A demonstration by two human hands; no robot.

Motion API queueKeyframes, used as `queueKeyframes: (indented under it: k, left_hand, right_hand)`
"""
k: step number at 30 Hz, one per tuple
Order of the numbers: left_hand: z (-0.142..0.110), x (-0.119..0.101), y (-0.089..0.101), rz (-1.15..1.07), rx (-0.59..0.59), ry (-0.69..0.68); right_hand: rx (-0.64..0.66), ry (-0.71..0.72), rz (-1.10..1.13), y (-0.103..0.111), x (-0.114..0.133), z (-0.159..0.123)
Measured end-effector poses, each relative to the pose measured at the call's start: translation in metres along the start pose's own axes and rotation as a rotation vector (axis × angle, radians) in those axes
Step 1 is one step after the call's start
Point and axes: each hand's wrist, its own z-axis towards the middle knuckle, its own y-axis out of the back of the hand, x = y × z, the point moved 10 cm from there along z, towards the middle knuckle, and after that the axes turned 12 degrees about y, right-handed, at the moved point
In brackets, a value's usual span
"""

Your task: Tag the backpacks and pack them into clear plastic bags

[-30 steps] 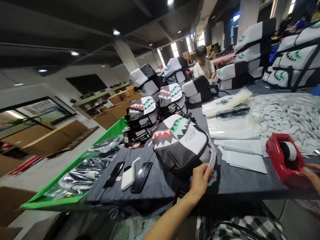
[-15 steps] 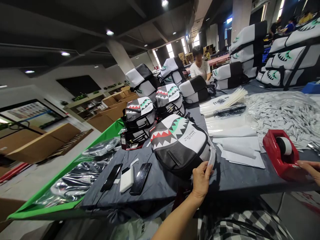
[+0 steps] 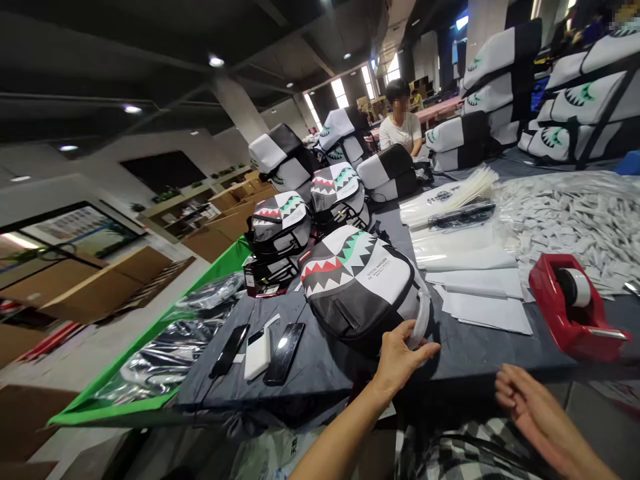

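Observation:
In front of me on the table sits a black, white and grey backpack (image 3: 345,300) with a red and green shark-tooth print. My left hand (image 3: 400,360) rests against its lower right edge, thumb spread away from the fingers. A whitish plastic-wrapped strip (image 3: 423,313) on the bag's side runs down between that thumb and the fingers. Over the table's front edge hovers my right hand (image 3: 525,403), fingers curled together; whatever they may hold is too small to see. To its upper right stands a red tape dispenser (image 3: 555,307) with a white roll.
Two dark phones (image 3: 284,353) and a white power bank (image 3: 257,353) lie left of the bag. More backpacks (image 3: 337,190) are stacked behind. White sheets (image 3: 485,312) and a clear bag of small white packets (image 3: 575,227) lie right. Another person (image 3: 400,127) sits beyond.
My right hand has left the tape dispenser and come left toward the bag. My left thumb has moved off the plastic-wrapped strip, spreading outward. The backpack stays in place.

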Motion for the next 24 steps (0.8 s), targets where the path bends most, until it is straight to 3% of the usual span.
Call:
queueKeyframes:
  k: [1,3,7,15,24]
  left_hand:
    - [-0.002,-0.001,-0.001,0.01,0.023,0.014]
    - [-0.005,-0.003,-0.001,0.012,0.05,0.02]
    - [-0.011,-0.004,0.0,-0.018,0.056,0.031]
    - [-0.01,0.0,0.007,0.088,-0.113,0.031]
    - [-0.008,0.004,0.001,0.014,-0.023,0.034]
  right_hand:
    - [0.057,-0.131,0.107,-0.032,-0.009,-0.006]
    - [0.112,-0.18,0.206,-0.075,-0.009,-0.006]
    - [0.22,-0.082,0.174,-0.115,-0.006,0.016]
    - [0.244,-0.002,0.062,-0.137,-0.027,0.026]
    - [0.354,-0.034,0.029,-0.141,-0.036,0.03]
